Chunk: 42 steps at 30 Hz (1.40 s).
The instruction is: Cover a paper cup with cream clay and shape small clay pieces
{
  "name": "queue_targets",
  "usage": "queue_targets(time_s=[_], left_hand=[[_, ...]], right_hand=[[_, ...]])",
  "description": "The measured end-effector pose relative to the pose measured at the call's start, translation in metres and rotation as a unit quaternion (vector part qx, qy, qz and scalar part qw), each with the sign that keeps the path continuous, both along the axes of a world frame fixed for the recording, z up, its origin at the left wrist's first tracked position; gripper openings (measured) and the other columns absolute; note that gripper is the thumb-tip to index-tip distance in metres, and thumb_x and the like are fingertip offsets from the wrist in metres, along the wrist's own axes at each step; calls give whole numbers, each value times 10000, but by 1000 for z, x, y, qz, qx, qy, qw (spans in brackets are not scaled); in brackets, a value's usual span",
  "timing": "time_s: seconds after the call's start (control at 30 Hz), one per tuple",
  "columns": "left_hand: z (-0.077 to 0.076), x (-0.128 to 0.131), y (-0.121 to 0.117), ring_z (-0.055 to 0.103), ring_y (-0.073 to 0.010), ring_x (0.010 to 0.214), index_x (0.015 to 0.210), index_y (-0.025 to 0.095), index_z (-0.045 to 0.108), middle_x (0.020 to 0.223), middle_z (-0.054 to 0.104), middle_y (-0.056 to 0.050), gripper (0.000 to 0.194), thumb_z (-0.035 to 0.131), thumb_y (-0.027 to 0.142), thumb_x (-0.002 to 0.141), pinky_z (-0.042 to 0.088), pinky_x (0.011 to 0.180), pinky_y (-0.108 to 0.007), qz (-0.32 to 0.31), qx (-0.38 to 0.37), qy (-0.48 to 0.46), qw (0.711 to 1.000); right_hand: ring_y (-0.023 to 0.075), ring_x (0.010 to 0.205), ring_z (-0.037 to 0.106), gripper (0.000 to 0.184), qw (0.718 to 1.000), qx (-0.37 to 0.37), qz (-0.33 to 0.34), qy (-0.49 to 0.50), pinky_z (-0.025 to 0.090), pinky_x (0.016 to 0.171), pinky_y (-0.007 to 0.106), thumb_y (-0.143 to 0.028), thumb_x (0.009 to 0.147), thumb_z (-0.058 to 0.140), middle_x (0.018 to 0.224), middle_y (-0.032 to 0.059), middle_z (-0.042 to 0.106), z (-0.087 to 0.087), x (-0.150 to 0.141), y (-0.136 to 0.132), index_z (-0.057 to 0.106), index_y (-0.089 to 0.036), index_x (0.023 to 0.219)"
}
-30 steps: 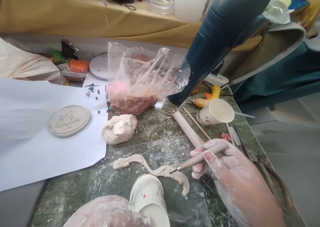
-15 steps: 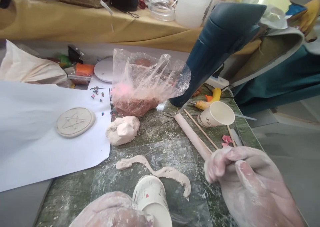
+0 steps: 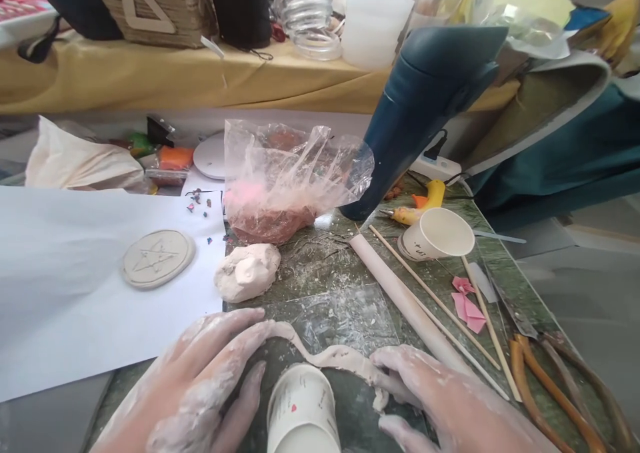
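My left hand (image 3: 200, 386), smeared with pale clay, lies flat with fingers spread on the left end of a thin wavy clay strip (image 3: 330, 358). My right hand (image 3: 440, 403) rests at the strip's right end, fingertips touching it, fingers apart and holding nothing. A white paper cup (image 3: 303, 410) lies on its side between the two hands, near the bottom edge. A lump of white clay (image 3: 247, 271) sits just beyond the strip.
A round clay disc with a star (image 3: 157, 258) lies on white paper (image 3: 65, 286). A plastic bag of reddish clay (image 3: 290, 180), a blue hair dryer (image 3: 420, 106), a rolling pin (image 3: 400, 293), wooden sticks, another paper cup (image 3: 437, 234) and orange-handled pliers (image 3: 550, 373) crowd the right.
My right hand no longer holds the wooden-handled tool and has dropped to the strip's right end. My left hand has come forward, flat onto the strip's left end. The view has tilted up.
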State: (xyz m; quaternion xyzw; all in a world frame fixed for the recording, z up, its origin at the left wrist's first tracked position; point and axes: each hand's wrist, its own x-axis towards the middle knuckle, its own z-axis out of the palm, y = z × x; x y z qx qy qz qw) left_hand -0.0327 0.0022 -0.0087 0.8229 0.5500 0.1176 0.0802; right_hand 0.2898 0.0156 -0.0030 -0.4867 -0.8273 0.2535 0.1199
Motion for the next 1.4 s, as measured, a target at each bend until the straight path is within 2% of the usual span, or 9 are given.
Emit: queue_targets(time_s=[0.13,0.33,0.47,0.6,0.73,0.97,1.13,1.23,1.4], left_hand=[[-7,-7,0,653,-228,1226,1421,379,547,1378,663,42,517,613,377,908,535,1061,-307,-16,-38,9,999],[-5,-10,6,700,-209,1160,1409,401,577,1351,691,50,483,588,378,926,544,1039,-268,-47,-42,-48,997],[-6,-14,6,687,-196,1188,1489,400,485,1412,649,57,592,619,382,913,541,1036,-235,-74,-29,-7,997],[-8,-18,6,685,-188,1197,1524,395,432,1435,630,58,642,618,355,911,529,1054,-232,-86,-42,-1,995],[-11,-16,5,711,-213,1153,1453,407,532,1366,684,46,544,597,346,917,552,1037,-280,-57,-51,-53,996],[-8,7,2,734,-191,1102,1314,370,612,1297,721,44,375,584,363,941,620,943,-264,22,-44,-125,991],[-7,20,-2,749,-181,1046,1192,336,636,1233,743,47,264,606,349,930,611,982,-297,42,-12,-145,988],[-6,26,2,759,-168,981,1152,343,634,1163,761,59,216,599,354,940,622,945,-287,40,-8,-153,987],[0,29,11,717,-191,1047,1058,311,647,1143,727,20,156,654,364,911,595,956,-315,52,-8,-154,987]], right_hand=[[201,602,728,182,1000,-27,-12,0,564,502,278,-194,743,714,819,-21,776,-1,-9,3,670,-304,881],[223,745,756,38,998,-33,-57,-24,583,614,284,-307,877,669,881,15,778,-9,-17,-2,641,-285,862],[218,776,759,85,997,2,-73,-33,574,655,293,-337,957,591,885,23,771,-14,-27,-1,641,-272,935],[234,738,744,141,992,19,-115,-54,554,649,333,-365,974,572,851,32,753,-14,-43,4,623,-258,898],[254,748,737,117,985,29,-148,-86,546,649,361,-358,950,614,853,36,736,-8,-59,13,630,-249,910],[281,887,741,107,984,48,-135,-102,567,759,389,-323,929,650,969,72,755,-3,-61,18,660,-239,995],[329,1024,732,312,992,20,-107,-56,587,840,470,-472,948,593,1084,104,765,-3,-55,14,659,-226,1129],[367,1051,721,468,991,10,-119,-62,587,861,522,-549,893,638,1141,143,750,-3,-55,14,650,-190,1193],[334,1040,718,370,992,-36,-112,-54,568,911,516,-414,858,711,1135,94,743,1,-51,18,662,-237,1180]])
